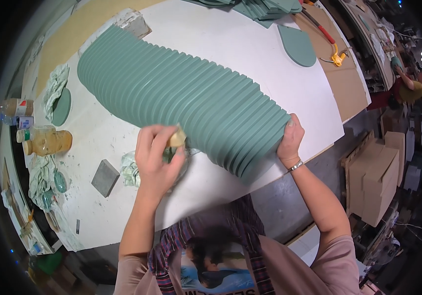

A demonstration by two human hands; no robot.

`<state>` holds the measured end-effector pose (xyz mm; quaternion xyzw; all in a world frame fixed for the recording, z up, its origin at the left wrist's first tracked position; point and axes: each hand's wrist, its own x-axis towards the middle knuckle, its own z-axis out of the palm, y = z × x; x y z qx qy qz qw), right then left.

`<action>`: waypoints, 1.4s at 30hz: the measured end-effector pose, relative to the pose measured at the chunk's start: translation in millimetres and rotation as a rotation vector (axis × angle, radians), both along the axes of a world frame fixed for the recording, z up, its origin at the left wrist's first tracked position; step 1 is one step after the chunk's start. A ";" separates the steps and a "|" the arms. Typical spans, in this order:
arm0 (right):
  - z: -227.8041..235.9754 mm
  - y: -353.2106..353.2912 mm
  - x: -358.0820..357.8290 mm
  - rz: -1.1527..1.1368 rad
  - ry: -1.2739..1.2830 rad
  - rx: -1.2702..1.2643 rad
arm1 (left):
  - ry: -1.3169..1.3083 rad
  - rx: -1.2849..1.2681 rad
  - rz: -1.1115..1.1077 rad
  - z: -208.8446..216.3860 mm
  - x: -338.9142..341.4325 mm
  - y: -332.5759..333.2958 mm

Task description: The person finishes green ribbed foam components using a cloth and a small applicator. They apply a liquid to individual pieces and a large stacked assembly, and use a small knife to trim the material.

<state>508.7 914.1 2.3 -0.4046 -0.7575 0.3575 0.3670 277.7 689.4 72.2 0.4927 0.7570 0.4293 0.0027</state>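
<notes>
A long row of green panels with rounded ends (171,83) leans diagonally across the white table, packed side by side. At its near right end, my right hand (291,140) cups the last panel, fingers behind it. My left hand (157,150) pinches a small yellowish block, perhaps a sanding sponge (177,138), close against the rounded edges along the row's near side. Beneath my left hand lies a crumpled green-stained cloth (131,169). To its left rests a grey block (105,178).
Jars (48,141) and bottles (15,108) stand on the left, near stained rags (43,182). A whitish block (133,23) sits at the row's far end. Far right lie a loose green panel (297,46) and a yellow-fitted hose tool (338,56). Cardboard boxes (380,177) and another person (407,91) are beyond.
</notes>
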 end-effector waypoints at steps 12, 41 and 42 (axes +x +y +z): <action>4.5 -4.2 -1.6 -0.015 0.004 -0.028 | -0.020 -0.039 -0.004 -16.5 14.9 -19.8; 7.3 -2.9 1.8 0.006 0.017 0.003 | 0.066 -0.099 -0.277 39.4 -12.8 54.0; 9.4 -3.5 0.4 0.025 0.019 0.000 | 0.092 -0.080 -0.286 42.7 -13.2 60.0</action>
